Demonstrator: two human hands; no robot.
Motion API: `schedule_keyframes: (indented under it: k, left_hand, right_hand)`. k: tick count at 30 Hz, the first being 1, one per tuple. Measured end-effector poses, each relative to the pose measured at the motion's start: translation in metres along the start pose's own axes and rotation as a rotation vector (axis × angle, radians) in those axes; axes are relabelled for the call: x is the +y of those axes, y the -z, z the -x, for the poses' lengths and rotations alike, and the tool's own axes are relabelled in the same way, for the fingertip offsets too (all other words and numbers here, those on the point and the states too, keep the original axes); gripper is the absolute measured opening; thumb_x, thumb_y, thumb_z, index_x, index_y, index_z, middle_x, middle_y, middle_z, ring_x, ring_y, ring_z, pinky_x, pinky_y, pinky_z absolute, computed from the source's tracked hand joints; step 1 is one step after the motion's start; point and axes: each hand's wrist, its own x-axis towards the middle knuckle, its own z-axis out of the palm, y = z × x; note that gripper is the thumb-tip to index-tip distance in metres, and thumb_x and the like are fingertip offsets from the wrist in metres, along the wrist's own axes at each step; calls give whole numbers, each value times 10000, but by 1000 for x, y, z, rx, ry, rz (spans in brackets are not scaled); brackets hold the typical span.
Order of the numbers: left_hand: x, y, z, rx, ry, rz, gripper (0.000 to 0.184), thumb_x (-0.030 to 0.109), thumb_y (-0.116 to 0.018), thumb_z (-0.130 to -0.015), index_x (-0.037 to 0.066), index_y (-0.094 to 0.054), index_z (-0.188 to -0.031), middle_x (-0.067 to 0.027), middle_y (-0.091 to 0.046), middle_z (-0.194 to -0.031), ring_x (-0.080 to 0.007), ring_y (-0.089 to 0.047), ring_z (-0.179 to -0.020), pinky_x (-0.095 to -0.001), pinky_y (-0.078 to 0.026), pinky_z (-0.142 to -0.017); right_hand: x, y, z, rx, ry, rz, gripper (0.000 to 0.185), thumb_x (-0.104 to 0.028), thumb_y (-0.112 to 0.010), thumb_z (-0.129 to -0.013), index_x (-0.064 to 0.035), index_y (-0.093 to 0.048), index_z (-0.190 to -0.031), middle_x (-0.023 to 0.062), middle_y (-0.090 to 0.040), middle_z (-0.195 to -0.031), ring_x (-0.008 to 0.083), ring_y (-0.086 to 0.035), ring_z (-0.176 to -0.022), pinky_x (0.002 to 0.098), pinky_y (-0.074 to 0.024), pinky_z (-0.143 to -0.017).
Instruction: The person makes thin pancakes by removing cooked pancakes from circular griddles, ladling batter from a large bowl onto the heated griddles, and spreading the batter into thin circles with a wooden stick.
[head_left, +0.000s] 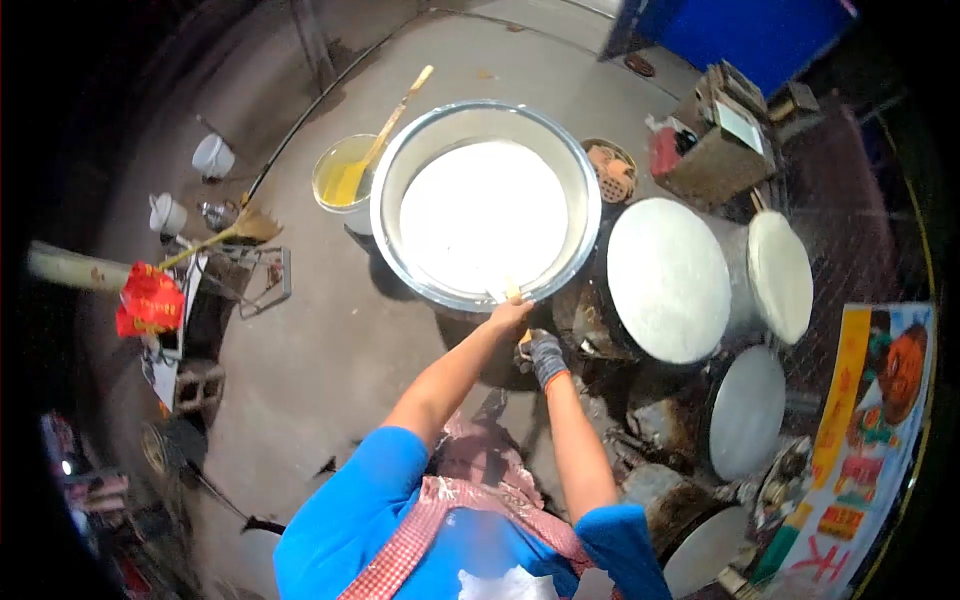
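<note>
A wide metal basin [588, 210] full of white batter-like liquid [485, 215] stands in front of me. My left hand [512, 314], bare, is closed around a pale wooden handle [512, 287] at the near rim. The handle's far end reaches into the basin, where glare and the white liquid hide its tip. Just below and to the right, my right hand [545, 355] in a grey glove is closed on the near end of what looks like the same handle.
A bucket of yellow liquid [335, 172] with a wooden-handled tool stands left of the basin. Round griddles [668, 280] on drum stoves line the right side. A container of perforated coal briquettes [612, 175] sits between. A small metal stand [268, 275] is at left; a food banner [860, 440] hangs at right.
</note>
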Motion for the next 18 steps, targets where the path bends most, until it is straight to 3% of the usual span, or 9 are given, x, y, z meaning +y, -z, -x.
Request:
schedule_keyframes:
  k: [4,6,8,10,11,12,14,16,18]
  left_hand:
    - [1,14,-1,251,36,39,325,100,-535,-776,22,-443,-1078,-94,-540,-765,-158,-514,-524,-291,-419,-454]
    - [28,22,40,415,32,490,373,44,-480,-785,-17,-337,-1124,-155,-547,-768,-211,-565,-542,-297,-472,-429]
    - [9,65,19,81,272,1128,367,82,-478,-806,-46,-305,-1103,-161,-497,-839,-213,-547,-626,-257,-461,-427]
    - [22,79,17,134,240,1435,278,182,-464,-848,-60,-394,-966,-107,-508,-727,-182,-533,-551,-237,-442,-398]
    - [-5,98,-11,-131,307,1552,251,226,-446,-864,-9,-453,-778,-41,-482,-582,-145,-466,-428,-216,-390,-348]
    - [-7,104,-20,-314,407,1761,266,212,-451,-858,35,-439,-660,10,-414,-485,-117,-378,-352,-201,-322,-313]
    - [-17,107,-33,-365,402,1636,232,160,-475,-832,54,-431,-631,11,-375,-474,-108,-352,-356,-194,-294,-315]
    - [-61,115,-44,21,185,818,184,132,-468,-822,70,-367,-681,17,-326,-466,-78,-305,-322,-203,-282,-285]
    - [7,103,66,23,3,512,94,48,-487,-772,61,-428,-843,1,-368,-521,-93,-338,-360,-239,-279,-277]
  right_hand:
    - [-5,28,41,-288,-7,-565,313,-6,-537,-667,15,-484,-974,121,-557,-736,261,-580,-619,346,-491,-491]
    - [-25,40,58,-436,-91,-681,366,6,-520,-662,20,-455,-1021,134,-563,-765,283,-589,-647,384,-511,-539]
    - [-41,52,46,-480,-173,-656,360,-20,-544,-690,23,-454,-1036,154,-572,-787,298,-592,-661,418,-516,-571]
    - [-45,59,3,-445,-146,-569,356,-41,-558,-707,23,-454,-1041,165,-576,-804,298,-589,-649,422,-515,-567]
    - [-49,60,-20,-347,-230,-487,331,-87,-575,-729,7,-473,-1029,156,-583,-751,297,-589,-634,415,-507,-545]
    - [3,67,-103,-211,-150,44,251,-133,-588,-715,15,-550,-915,156,-577,-677,268,-591,-615,389,-488,-511]
    - [-42,69,-82,159,-82,671,228,-188,-599,-697,20,-595,-791,172,-575,-645,286,-576,-577,405,-447,-502]
    - [-100,73,-4,320,50,689,269,-239,-583,-697,26,-599,-743,198,-588,-735,329,-567,-639,417,-427,-575]
    - [-72,98,29,377,242,674,374,-358,-575,-725,3,-604,-817,203,-590,-812,355,-553,-768,409,-409,-648]
